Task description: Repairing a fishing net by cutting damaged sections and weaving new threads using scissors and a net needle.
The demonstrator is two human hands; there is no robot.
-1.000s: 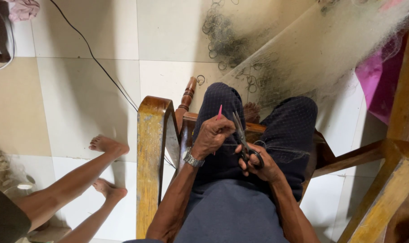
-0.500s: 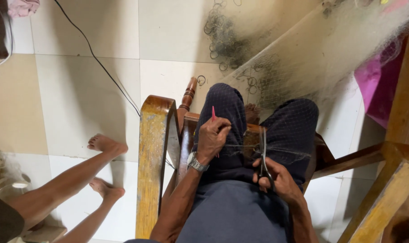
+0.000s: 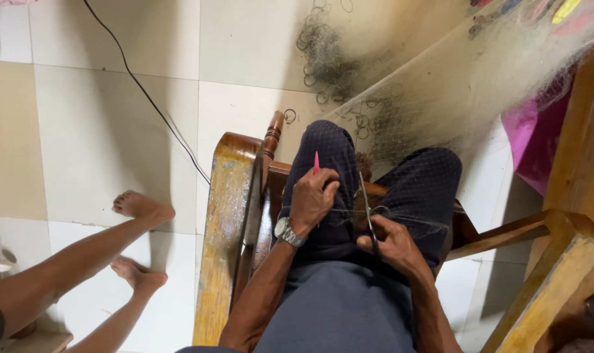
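I sit in a wooden chair [image 3: 228, 216] with a fine pale fishing net [image 3: 441, 98] draped over my knees and running up to the right. My left hand [image 3: 313, 196], with a wristwatch, is closed on a thin red netting needle [image 3: 316, 161] that points up. My right hand [image 3: 392, 243] grips a pair of scissors [image 3: 366, 204] with the blades pointing up into the net strands stretched between the two hands.
Another person's bare legs and feet [image 3: 137, 206] lie on the tiled floor at the left. A black cable [image 3: 146, 98] crosses the tiles. Dark metal rings [image 3: 323, 52] lie heaped under the net. A pink cloth [image 3: 532, 144] and wooden furniture [image 3: 581, 163] stand right.
My right hand dropped away to the lower right with the scissors, then came back up towards the left hand. The left hand with the red needle stayed nearly still.
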